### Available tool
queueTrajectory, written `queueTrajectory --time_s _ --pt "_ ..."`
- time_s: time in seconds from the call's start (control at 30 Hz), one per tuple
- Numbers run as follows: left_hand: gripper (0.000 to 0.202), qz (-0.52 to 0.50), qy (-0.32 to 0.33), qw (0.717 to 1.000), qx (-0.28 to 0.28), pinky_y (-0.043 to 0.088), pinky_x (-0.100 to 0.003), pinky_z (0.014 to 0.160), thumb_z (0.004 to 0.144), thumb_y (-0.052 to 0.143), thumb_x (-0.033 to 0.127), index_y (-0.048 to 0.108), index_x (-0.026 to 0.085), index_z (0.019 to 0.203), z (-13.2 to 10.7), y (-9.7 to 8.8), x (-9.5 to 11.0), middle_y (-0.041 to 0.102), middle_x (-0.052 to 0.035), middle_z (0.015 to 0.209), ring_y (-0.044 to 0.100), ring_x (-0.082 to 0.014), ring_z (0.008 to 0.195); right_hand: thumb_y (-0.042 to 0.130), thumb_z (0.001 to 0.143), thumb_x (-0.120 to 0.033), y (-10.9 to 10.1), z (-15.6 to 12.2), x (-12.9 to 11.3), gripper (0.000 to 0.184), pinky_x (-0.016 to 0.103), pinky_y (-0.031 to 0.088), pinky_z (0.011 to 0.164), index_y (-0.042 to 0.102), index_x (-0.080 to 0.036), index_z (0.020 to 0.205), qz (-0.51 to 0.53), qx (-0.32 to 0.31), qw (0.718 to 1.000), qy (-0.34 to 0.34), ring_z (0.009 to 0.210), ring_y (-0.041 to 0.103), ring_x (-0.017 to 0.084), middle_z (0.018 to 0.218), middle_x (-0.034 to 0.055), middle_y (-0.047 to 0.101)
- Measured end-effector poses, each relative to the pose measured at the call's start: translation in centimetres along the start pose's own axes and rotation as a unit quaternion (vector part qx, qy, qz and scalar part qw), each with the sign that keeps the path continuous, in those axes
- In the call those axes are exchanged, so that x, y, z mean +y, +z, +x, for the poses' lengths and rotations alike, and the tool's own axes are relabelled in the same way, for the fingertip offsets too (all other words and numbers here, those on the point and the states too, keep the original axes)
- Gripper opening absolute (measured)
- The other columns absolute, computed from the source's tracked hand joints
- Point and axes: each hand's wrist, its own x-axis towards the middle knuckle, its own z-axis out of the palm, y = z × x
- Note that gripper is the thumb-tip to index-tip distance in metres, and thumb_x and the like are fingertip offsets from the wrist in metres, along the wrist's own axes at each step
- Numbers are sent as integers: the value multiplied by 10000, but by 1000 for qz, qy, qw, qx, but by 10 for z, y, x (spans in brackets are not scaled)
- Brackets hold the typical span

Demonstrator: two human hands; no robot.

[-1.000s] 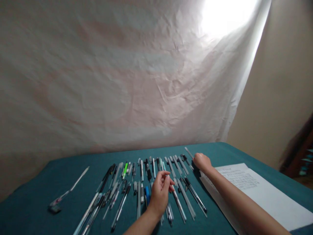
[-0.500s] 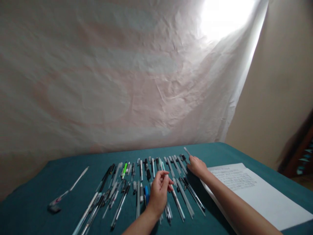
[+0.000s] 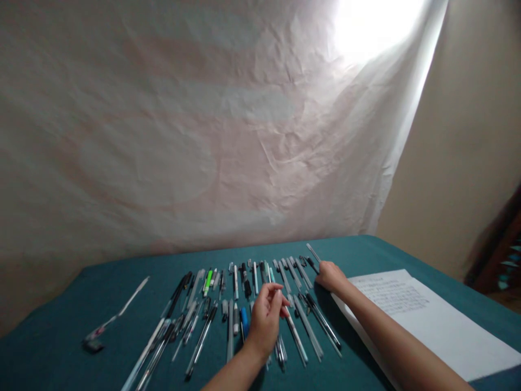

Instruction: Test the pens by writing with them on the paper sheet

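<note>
My right hand (image 3: 331,276) is closed at the far right end of the upper row of pens. A clear pen (image 3: 312,251) sticks out past its fingers, pointing up and to the left; its other end is hidden by the hand. A dark pen (image 3: 312,264) lies against the fingertips. Over the lower row, my left hand (image 3: 266,315) is held with curled fingers and the thumb against the fingertips. Whatever may be in that pinch is too small to tell. Beneath it a blue pen (image 3: 244,321) and a white-barrelled pen (image 3: 296,339) show partly.
Pens lie in two rough rows on the green tablecloth (image 3: 358,347), with a bright green highlighter (image 3: 208,282) among them. A looser bunch of pens (image 3: 152,353) is at front left. Handwritten paper (image 3: 439,331) lies right, a thin white stick (image 3: 134,296) far left.
My right hand has shifted slightly to the right, with the clear pen still in it. My left hand stays in the same curled pose over the pens.
</note>
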Motion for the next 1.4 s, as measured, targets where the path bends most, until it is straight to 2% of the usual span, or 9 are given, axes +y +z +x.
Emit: queueTrajectory --time_s 0.13,0.3,0.47,0.63,0.93,1.03,1.1,1.27,1.4 --pt "231 1 -5 1000 -2 420 -242 585 835 397 353 469 174 962 -1 1 0 557 -3 731 522 -101 592 508 624 -142 -10 -1 -2 146 247 351 595 619 -105 711 65 20 998 -5 799 586 241 797 156 635" --pt "242 -2 -3 1000 9 427 -244 594 824 424 354 491 165 959 0 2 0 561 -19 766 536 -109 632 472 650 -175 -31 -9 -21 140 190 341 494 590 -118 699 199 9 977 -76 609 558 142 628 47 604" --pt "259 -20 -13 1000 13 441 -251 607 805 461 352 493 153 968 0 6 1 570 -52 845 574 -145 728 424 680 -198 -44 -36 -55 142 157 334 373 543 -141 732 322 -71 931 -157 399 453 68 521 -37 519" --pt "350 -81 -9 997 16 448 -294 747 780 522 291 393 184 1087 -2 11 -2 562 -87 999 578 -175 888 473 636 -164 -53 -63 -80 82 161 364 364 521 -141 698 462 -153 849 -204 405 479 78 505 -42 512" --pt "290 -81 -29 996 12 467 -302 727 736 575 265 470 165 988 -1 10 -1 603 -91 939 584 -206 898 538 653 -163 -58 -75 -85 54 148 305 387 526 -131 611 424 -146 858 -252 431 459 67 473 -44 508" --pt "295 -54 -23 998 11 475 -299 706 738 570 268 494 167 1004 -1 9 0 611 -75 895 596 -192 846 562 687 -237 -71 -76 -84 119 152 304 385 555 -122 660 462 -160 837 -245 422 425 55 497 -45 499" --pt "291 -21 -16 1000 10 474 -304 718 737 569 271 526 163 1004 -1 9 -1 614 -76 896 595 -188 835 578 701 -308 -84 -76 -80 184 159 318 384 565 -126 718 506 -139 818 -236 421 421 55 521 -46 498" --pt "262 37 -13 999 -5 475 -314 736 749 544 305 601 171 967 -2 7 -4 625 -83 961 592 -193 843 568 731 -403 -116 -69 -60 264 171 347 399 557 -145 786 601 -5 774 -202 455 443 64 572 -28 526" --pt "261 40 -8 999 -5 481 -303 726 761 523 293 605 176 979 -2 6 -5 635 -70 936 600 -180 812 557 746 -406 -128 -67 -45 278 176 353 401 561 -131 787 592 21 779 -208 457 441 63 581 -11 534"
